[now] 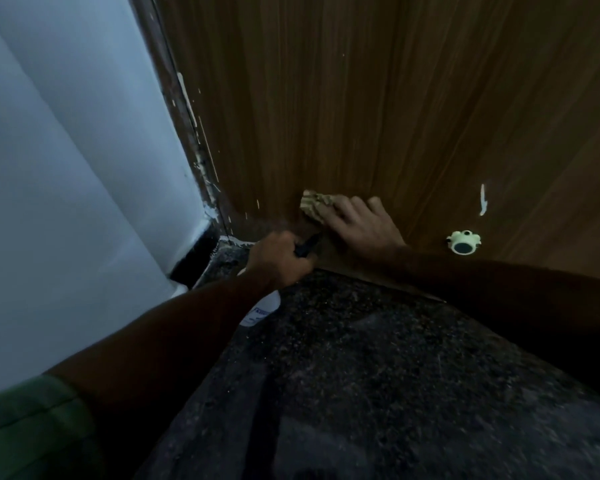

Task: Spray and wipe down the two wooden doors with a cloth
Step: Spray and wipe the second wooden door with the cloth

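Note:
A brown wooden door (pixel 378 98) fills the upper right of the head view. Low on it, near the floor, my right hand (pixel 361 225) presses a crumpled beige striped cloth (pixel 316 206) flat against the wood with straight fingers. Just left of it, my left hand (pixel 279 258) grips the black trigger head of a white spray bottle (pixel 262 308), nozzle pointing at the door's bottom edge. Most of the bottle is hidden under my left forearm.
A pale wall (pixel 66 150) stands on the left, meeting the paint-flecked door frame (pixel 191 133). A small pale round doorstop (pixel 463 242) is fixed low on the door to the right. Dark speckled stone floor (pixel 378 375) spreads below.

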Available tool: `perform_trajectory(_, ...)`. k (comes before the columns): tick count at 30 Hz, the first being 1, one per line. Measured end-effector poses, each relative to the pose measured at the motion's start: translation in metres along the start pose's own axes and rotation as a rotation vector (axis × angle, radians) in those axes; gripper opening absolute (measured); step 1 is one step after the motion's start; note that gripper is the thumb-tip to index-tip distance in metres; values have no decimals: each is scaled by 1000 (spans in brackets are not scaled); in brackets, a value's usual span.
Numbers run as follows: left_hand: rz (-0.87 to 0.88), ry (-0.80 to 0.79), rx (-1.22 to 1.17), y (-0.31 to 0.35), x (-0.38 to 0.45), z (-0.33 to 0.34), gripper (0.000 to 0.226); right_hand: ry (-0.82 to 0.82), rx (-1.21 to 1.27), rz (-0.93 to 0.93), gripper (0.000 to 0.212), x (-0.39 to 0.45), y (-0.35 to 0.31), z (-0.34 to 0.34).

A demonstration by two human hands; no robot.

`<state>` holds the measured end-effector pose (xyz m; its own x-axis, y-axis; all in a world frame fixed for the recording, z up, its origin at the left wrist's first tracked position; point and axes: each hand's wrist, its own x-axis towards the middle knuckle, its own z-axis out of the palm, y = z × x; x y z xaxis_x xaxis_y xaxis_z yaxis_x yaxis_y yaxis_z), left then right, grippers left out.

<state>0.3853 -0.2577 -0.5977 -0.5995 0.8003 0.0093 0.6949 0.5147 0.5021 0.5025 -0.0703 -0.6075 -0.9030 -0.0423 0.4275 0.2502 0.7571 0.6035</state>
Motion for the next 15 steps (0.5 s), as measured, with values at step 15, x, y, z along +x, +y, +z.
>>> perform_trajectory(15,-187,57,40,-20,-9,-20,69,-2,-91,-186,45,37,-50,9)
